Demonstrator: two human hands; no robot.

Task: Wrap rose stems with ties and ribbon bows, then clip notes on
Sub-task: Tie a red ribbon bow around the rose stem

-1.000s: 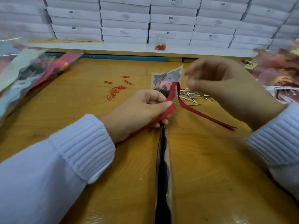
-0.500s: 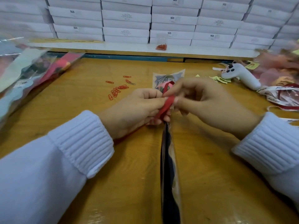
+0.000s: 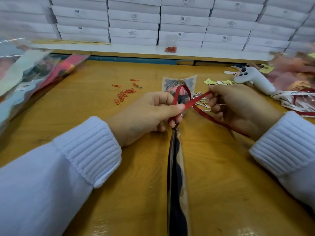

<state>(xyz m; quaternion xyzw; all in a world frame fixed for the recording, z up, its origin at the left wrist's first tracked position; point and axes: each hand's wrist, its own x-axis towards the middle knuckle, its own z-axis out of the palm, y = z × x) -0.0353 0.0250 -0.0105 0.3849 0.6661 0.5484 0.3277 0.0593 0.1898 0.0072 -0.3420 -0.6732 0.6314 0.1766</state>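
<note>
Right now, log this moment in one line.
step: ribbon bow | left hand: pinches red ribbon crossing at wrapped rose | right hand: pinches ribbon strand

Soft, even light is coming down from overhead onto my wooden table [image 3: 221,167], leaving only faint shadows under my left sleeve [image 3: 68,167]. Pale glare is shining off the cellophane wrap [image 3: 177,201] near the bottom edge. The wide lens is bowing the stacked white boxes [image 3: 134,16] up top, while the packets [image 3: 25,74] at the left edge and the pink pile [image 3: 293,72] at the right are smearing into blur
</note>
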